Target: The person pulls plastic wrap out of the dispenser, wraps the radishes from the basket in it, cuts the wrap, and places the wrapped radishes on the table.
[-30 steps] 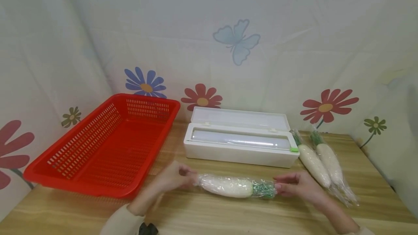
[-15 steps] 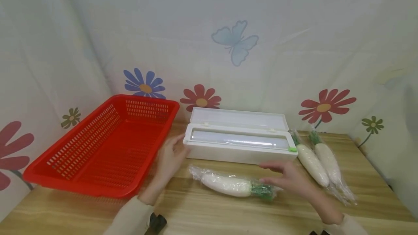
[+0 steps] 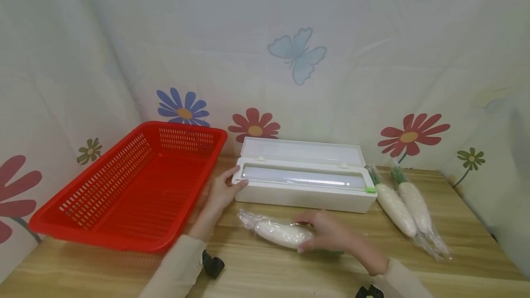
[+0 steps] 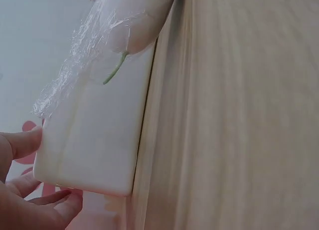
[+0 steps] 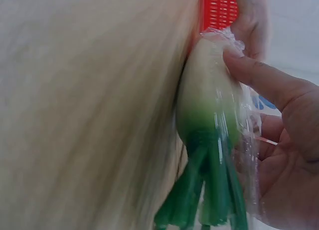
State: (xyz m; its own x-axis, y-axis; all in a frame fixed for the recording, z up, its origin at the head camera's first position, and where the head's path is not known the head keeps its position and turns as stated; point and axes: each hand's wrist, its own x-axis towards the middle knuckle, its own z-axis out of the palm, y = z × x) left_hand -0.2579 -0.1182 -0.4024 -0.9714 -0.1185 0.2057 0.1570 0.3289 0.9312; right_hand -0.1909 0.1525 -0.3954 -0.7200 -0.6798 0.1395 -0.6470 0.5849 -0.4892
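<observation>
A white radish [image 3: 278, 233] with green leaf stubs lies in clear film on the table, leaves toward the right. My right hand [image 3: 327, 231] is over its leafy half; the thumb presses the radish and the fingers reach round its far side, as the right wrist view shows with the radish [image 5: 207, 85]. Behind it stands a white cling film dispenser [image 3: 306, 197], lid up, a film roll [image 3: 302, 176] inside. My left hand [image 3: 222, 192] grips the dispenser's left end between thumb and fingers, also seen on the dispenser [image 4: 94, 140] in the left wrist view.
A red plastic basket [image 3: 153, 187] stands on the left of the wooden table [image 3: 265, 279]. Two more film-wrapped radishes, a nearer radish [image 3: 395, 208] and an outer radish [image 3: 416, 203], lie to the right of the dispenser. A flowered cloth [image 3: 207, 59] hangs behind.
Both hands released the radish's film ends. My left hand moved up to the dispenser's left end. My right hand lifted off, then moved left onto the radish's body.
</observation>
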